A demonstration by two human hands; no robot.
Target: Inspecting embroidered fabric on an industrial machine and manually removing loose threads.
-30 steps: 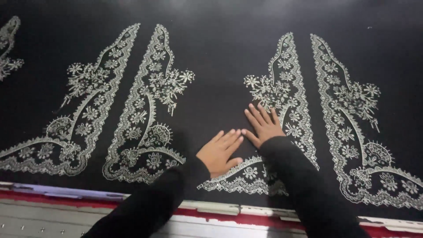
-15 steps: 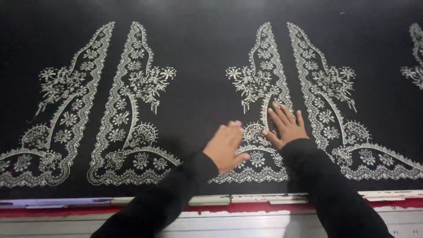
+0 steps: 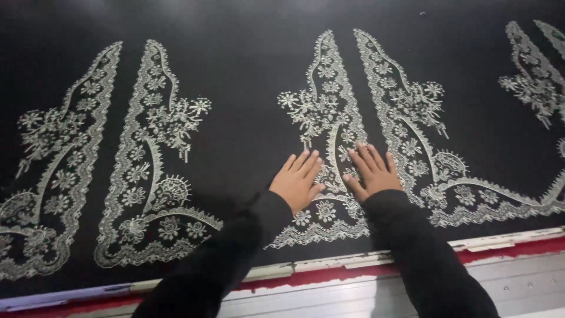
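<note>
A: While the view has slid sideways since a second ago, both hands have travelled along with it. The left hand [image 3: 298,179] lay right beside the right hand [image 3: 371,174], fingertips almost meeting; now they sit a bit apart, one on each side of the same lace strip.

B: So, meaning?

A: Looks like smoothing or pressing, working along the cloth; that's my read. Nothing lifted, nothing gripped.

B: Hand state?

A: Both flat, palms down, fingers stretched and loosely spread, holding nothing. Black sleeves reach to the wrists.

B: The thing they're on?

A: Black fabric [image 3: 247,106], spread flat over the counter, filling most of the view. Silvery-white embroidered lace pattern [image 3: 329,118] under the hands: two tall tapering strips with flowers and scalloped edges, curving outward at the bottom. The left hand sits mostly on plain black just beside the strip, the right hand on the stitching itself.

B: Anything else?

A: A matching second pattern [image 3: 141,165] to the left, well apart from the hands, and part of a third at the far right. The counter edge [image 3: 329,277] runs along the bottom, red with chipped white paint, near the elbows.
</note>
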